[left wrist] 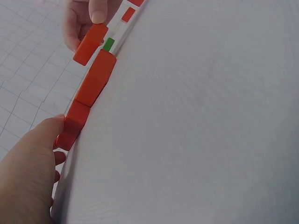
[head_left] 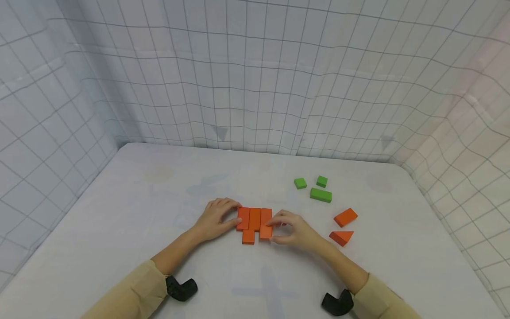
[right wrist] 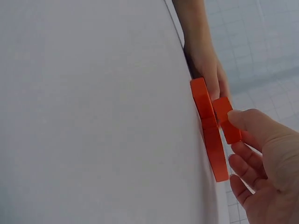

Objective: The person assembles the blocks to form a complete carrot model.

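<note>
Several orange-red wooden blocks lie together on the white table. Three stand side by side, the left block (head_left: 243, 218), the middle block (head_left: 255, 219) and the right block (head_left: 266, 214), with a small block (head_left: 248, 237) against their near side. My left hand (head_left: 217, 219) holds the left block, its thumb at the near side and fingertips at the far corner. Between thumb and fingers, my right hand (head_left: 296, 231) pinches another orange block (head_left: 265, 232). The left wrist view shows this pinched block (left wrist: 91, 44) raised above the others.
Right of the group lie an orange rectangular block (head_left: 345, 217) and an orange triangular block (head_left: 341, 238). Farther back are a long green block (head_left: 320, 195) and two small green blocks, one left (head_left: 300, 183), one right (head_left: 322, 181). A grid-patterned curtain (head_left: 255, 79) surrounds the table.
</note>
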A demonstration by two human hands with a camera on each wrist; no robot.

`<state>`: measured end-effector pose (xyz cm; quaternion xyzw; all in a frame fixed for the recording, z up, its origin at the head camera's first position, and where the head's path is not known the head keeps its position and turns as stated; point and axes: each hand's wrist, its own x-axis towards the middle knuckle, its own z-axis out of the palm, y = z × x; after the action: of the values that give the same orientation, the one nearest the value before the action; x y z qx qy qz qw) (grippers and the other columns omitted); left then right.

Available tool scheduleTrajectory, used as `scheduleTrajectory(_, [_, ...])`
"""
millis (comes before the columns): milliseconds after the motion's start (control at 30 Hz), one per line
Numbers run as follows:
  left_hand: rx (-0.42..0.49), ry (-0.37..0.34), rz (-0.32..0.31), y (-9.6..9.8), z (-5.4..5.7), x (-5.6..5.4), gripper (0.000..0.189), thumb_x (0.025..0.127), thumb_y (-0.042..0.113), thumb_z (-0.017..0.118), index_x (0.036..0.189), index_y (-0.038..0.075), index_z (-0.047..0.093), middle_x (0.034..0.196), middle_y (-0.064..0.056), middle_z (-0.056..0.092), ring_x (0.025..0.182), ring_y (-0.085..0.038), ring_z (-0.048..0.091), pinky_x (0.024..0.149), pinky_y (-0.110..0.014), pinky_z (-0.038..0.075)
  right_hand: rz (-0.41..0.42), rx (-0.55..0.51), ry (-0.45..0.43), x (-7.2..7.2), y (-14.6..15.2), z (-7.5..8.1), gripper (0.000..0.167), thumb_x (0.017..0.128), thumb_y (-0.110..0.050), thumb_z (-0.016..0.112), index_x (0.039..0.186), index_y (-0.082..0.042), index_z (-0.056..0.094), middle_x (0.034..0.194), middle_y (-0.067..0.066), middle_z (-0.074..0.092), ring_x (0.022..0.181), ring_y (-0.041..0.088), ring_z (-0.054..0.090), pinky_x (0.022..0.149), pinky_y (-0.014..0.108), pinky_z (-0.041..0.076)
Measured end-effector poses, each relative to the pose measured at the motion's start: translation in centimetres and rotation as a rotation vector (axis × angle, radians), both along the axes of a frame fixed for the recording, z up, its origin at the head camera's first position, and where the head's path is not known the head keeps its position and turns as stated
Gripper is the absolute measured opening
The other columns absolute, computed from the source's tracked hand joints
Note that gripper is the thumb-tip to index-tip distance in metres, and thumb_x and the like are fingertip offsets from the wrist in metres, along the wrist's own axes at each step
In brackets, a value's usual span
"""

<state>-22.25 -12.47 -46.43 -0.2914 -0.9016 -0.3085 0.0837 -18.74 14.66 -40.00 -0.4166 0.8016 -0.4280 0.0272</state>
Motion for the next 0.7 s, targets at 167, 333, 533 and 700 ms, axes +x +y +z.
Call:
scheduleTrajectory(167, [-0.002,-0.001,0.002,0.0,0.0,0.0,0.035,0.086,0.034,0.061,0.116,0.016,0.057,0.114,0.0,0.057,0.111,-0.022,0.046,0.094,-0.047,0.029,0.038,0.0,0.021,0.2,-0.5,-0.4,0.027,0.074,0.005,0.071,0.1,0.005,0.063,0.091,0.016,0.059,0.083,0.03,0.054,0.073,0.037,0.048])
scheduleTrajectory(333, [0.003,0.006,0.0,0.0,0.0,0.0,0.036,0.086,0.034,0.061,0.116,0.015,0.058,0.114,0.0,0.057,0.11,-0.023,0.047,0.093,-0.048,0.03,0.02,0.024,0.027,0.4,-0.8,-0.8,0.027,0.074,0.003,0.071,0.1,0.004,0.064,0.092,0.015,0.059,0.084,0.029,0.055,0.076,0.036,0.048])
scheduleTrajectory(533, [0.007,0.006,-0.001,0.0,0.0,0.0,0.036,0.086,0.034,0.061,0.116,0.014,0.057,0.114,-0.001,0.057,0.11,-0.023,0.046,0.093,-0.048,0.03,-0.031,0.06,0.024,-0.5,-0.6,-3.5,0.029,0.076,-0.004,0.072,0.104,-0.003,0.065,0.097,0.009,0.058,0.087,0.022,0.054,0.079,0.033,0.046])
scheduleTrajectory(700, [0.002,0.0,-0.003,0.0,0.0,0.0,0.036,0.086,0.034,0.061,0.116,0.015,0.057,0.114,-0.001,0.057,0.11,-0.022,0.046,0.094,-0.047,0.029,-0.032,0.04,0.035,-0.6,-0.5,-4.2,0.028,0.078,-0.009,0.072,0.105,-0.007,0.066,0.096,0.004,0.055,0.087,0.017,0.052,0.078,0.028,0.046])
